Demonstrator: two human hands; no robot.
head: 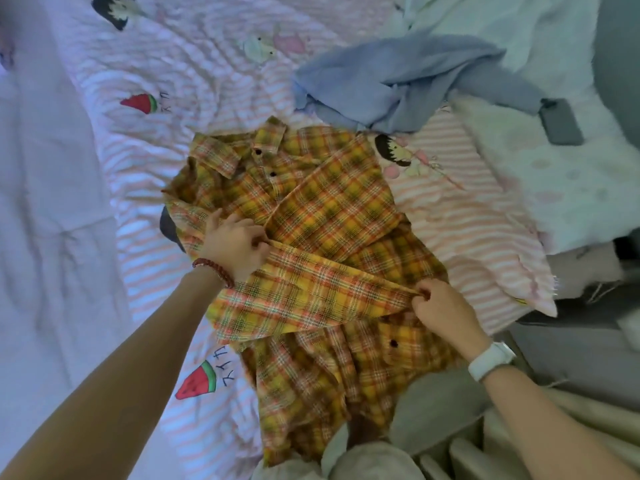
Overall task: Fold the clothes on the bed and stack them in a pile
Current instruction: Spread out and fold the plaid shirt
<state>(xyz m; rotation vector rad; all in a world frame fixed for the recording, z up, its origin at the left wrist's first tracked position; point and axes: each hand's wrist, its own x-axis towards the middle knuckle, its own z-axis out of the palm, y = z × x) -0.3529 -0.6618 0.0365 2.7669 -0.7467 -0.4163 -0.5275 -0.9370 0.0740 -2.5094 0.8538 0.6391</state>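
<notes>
Only partly folded, the plaid shirt (322, 244) is spread on the striped quilt (145, 140); one sleeve is pinched across it by the left hand (235, 245) and right hand (440, 303). Beyond its collar a blue garment (398, 84) lies crumpled, unfolded, and no pile is seen yet.

shirt (322, 216) spread on bed (145, 161), crumpled garment (398, 84) behind it (phone (561, 121) farther right)

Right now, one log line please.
step: folding sleeve across shirt | left hand: pinches sleeve | right hand: pinches cuff | blue garment: unfolded
</notes>
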